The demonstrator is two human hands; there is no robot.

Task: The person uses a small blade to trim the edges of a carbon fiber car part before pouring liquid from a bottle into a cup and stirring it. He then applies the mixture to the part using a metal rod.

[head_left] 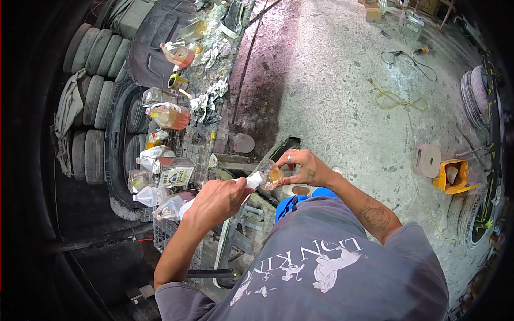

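Observation:
My left hand [217, 200] grips a white plastic bottle [251, 181], tilted so its mouth points toward a small clear cup. My right hand [302, 167], a ring on one finger, holds that clear cup [271, 175], which contains a little amber liquid. The bottle's mouth touches or nearly touches the cup's rim. Both hands are in front of my chest, above a cluttered bench.
Several plastic bottles with orange liquid [170, 115] and rags lie on the dark bench at left. Tyres [95, 53] are stacked at far left. On the concrete floor sit a grey stool [426, 159], a yellow container [452, 176], a yellow cord [396, 99].

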